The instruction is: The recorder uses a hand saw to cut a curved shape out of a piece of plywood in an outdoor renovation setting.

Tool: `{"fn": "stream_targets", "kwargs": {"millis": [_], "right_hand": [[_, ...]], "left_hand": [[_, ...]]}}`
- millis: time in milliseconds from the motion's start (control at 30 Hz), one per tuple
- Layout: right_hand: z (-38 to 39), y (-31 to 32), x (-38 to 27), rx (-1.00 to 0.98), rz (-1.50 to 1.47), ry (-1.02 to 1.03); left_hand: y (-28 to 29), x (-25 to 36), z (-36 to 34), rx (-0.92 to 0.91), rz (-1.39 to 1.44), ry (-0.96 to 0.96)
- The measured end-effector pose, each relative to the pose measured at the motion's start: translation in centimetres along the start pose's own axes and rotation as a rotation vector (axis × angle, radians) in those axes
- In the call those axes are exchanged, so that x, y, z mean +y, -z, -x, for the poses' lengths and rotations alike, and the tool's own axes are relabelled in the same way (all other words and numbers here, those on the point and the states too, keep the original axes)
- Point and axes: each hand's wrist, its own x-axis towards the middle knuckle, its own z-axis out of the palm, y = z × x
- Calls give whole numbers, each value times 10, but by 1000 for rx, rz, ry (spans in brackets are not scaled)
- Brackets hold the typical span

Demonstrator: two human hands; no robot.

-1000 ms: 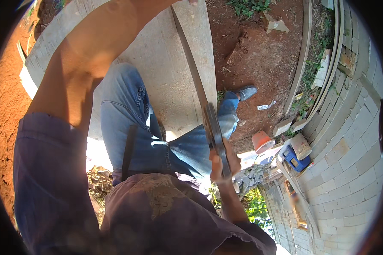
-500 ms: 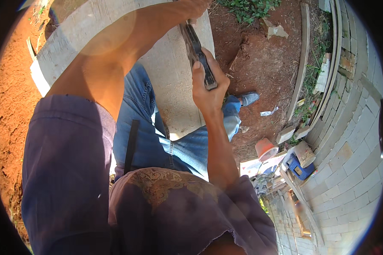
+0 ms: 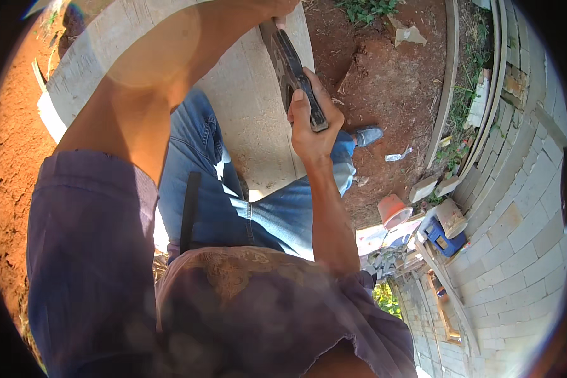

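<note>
A long, dark, narrow tool (image 3: 294, 63) with a worn black edge lies slantwise along the right side of a pale board (image 3: 249, 107); its exact kind is unclear. My right hand (image 3: 315, 123) is wrapped round its near end, thumb on the left side and fingers on the right. At the tool's far end is my left hand (image 3: 285, 7), closed on it, with part of the hand cut off by the upper edge of the picture. My left forearm reaches across the board. My legs in blue jeans (image 3: 201, 183) are on either side of the board's near end.
Red soil (image 3: 390, 94) lies right of the board, with a grey shoe (image 3: 368, 135) on it. Beyond are long planks (image 3: 450, 69), an orange bucket (image 3: 394, 211), a blue case (image 3: 444, 237) and a block wall (image 3: 516, 252). Green plants (image 3: 365, 9) grow at the far side.
The tool's near end has shifted slightly right and towards me relative to the board, with my right hand round it. Both hands keep their hold. The whole view has moved a little.
</note>
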Motion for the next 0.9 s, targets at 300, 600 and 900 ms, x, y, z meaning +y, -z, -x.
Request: {"fn": "stream_targets", "kwargs": {"millis": [300, 600, 900], "right_hand": [[144, 84, -36, -35, 316, 167], [117, 60, -20, -18, 187, 102], [-3, -12, 23, 8, 149, 212]], "left_hand": [[5, -16, -7, 54, -47, 118], [-8, -33, -5, 25, -23, 82], [16, 7, -2, -64, 33, 83]]}}
